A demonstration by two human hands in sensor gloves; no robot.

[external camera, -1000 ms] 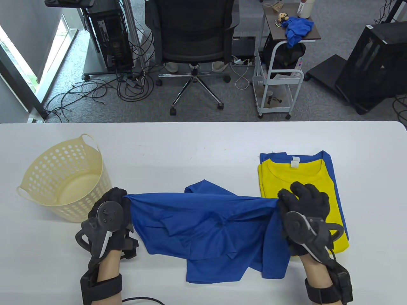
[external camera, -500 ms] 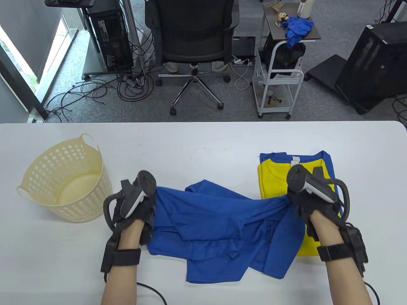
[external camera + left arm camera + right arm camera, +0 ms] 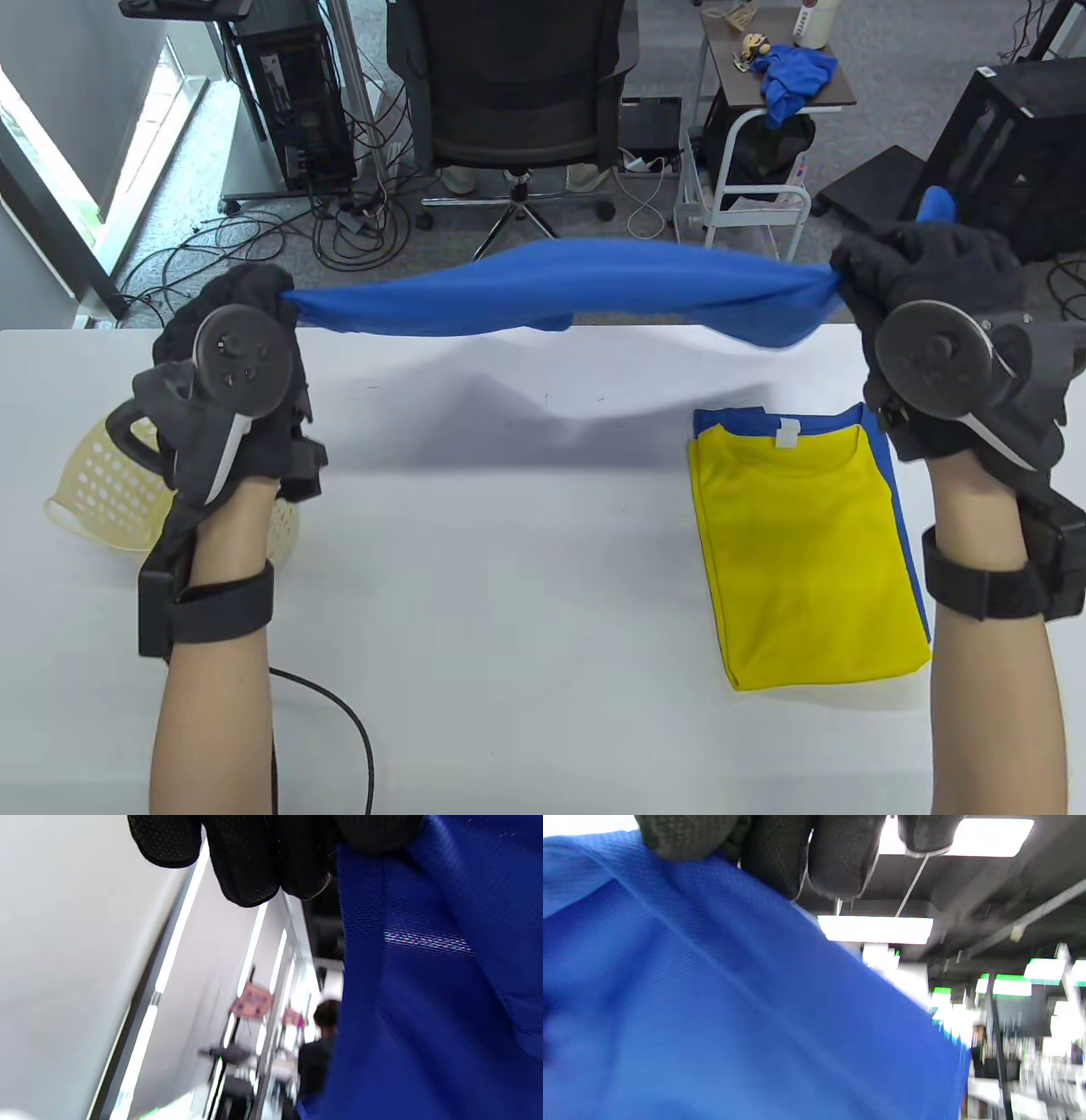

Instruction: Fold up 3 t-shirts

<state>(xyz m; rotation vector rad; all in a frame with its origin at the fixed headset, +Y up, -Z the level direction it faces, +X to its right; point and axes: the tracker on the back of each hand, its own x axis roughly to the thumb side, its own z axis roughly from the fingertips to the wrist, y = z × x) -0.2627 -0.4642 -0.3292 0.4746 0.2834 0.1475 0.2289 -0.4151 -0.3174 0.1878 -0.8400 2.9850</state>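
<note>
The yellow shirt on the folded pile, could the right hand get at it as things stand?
Probably not yet: the right hand grips the blue shirt, held taut with the left hand. The yellow shirt lies uncovered.

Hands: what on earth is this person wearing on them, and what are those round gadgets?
Each hand, left and right, wears a black mesh glove covering the fingers. Strapped on the back of each is a dark grey tracker with a round, buttoned face and a white-trimmed handle. Black straps circle both wrists, holding boxy black modules. A black cable trails from the left arm. No sleeves show.
</note>
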